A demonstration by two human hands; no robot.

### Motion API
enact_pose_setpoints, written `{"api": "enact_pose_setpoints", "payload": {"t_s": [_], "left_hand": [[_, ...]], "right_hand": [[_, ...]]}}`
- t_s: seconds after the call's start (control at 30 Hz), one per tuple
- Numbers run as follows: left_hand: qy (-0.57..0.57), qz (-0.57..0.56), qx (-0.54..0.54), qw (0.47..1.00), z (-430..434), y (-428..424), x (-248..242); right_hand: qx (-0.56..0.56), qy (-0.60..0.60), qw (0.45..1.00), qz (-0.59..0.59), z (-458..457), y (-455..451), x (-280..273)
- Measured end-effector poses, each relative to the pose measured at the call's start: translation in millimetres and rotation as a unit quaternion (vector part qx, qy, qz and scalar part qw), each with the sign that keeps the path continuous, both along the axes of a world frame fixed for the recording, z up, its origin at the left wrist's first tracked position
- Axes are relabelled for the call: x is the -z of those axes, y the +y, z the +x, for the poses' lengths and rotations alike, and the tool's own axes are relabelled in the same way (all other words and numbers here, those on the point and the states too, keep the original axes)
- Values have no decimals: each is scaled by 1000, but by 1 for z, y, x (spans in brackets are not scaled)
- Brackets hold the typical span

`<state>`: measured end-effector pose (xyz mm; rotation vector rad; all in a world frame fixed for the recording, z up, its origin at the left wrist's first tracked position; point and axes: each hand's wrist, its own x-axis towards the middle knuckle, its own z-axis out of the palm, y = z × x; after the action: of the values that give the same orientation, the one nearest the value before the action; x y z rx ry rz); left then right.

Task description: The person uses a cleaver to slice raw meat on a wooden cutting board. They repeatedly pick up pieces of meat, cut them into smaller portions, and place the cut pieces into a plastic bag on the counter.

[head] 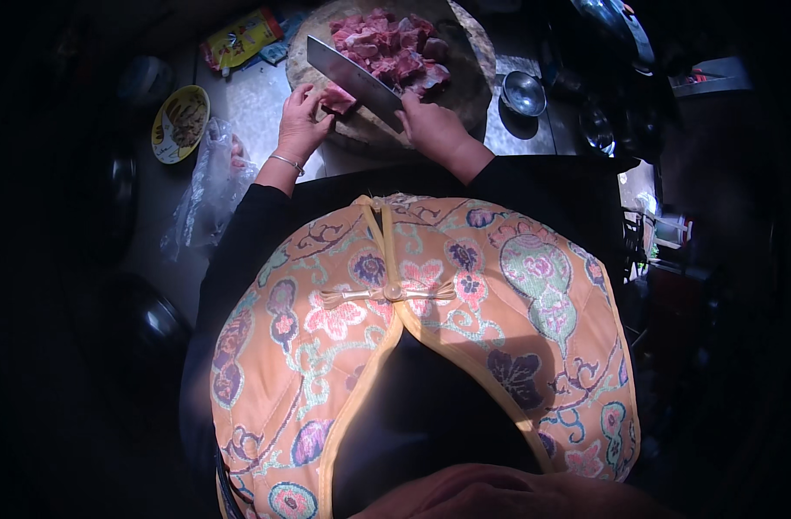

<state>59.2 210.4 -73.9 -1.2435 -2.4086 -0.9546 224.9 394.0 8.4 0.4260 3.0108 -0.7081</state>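
Observation:
My right hand grips the handle end of a wide-bladed cleaver. The blade slants up and left over a round wooden chopping block. Left of the blade lies a single piece of raw meat, with the fingertips of my left hand holding its left end. The thumb is bent below it. A heap of chopped raw meat sits on the block, on the other side of the blade. The cleaver hides part of the block, and my fist covers its handle.
A yellow-patterned bowl with food stands at left, beside a clear plastic bag with something pinkish in it. Yellow-and-red packaging lies beyond. Right of the block is a small metal bowl. The surroundings are dark.

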Motion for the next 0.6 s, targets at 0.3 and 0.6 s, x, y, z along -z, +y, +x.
{"api": "enact_pose_setpoints", "payload": {"t_s": [0.3, 0.6], "left_hand": [[-73, 36, -56, 995, 3, -22, 4], [-99, 57, -59, 992, 12, -10, 6]], "right_hand": [[-26, 153, 988, 14, -9, -2, -32], [-52, -60, 997, 3, -33, -4, 6]]}}
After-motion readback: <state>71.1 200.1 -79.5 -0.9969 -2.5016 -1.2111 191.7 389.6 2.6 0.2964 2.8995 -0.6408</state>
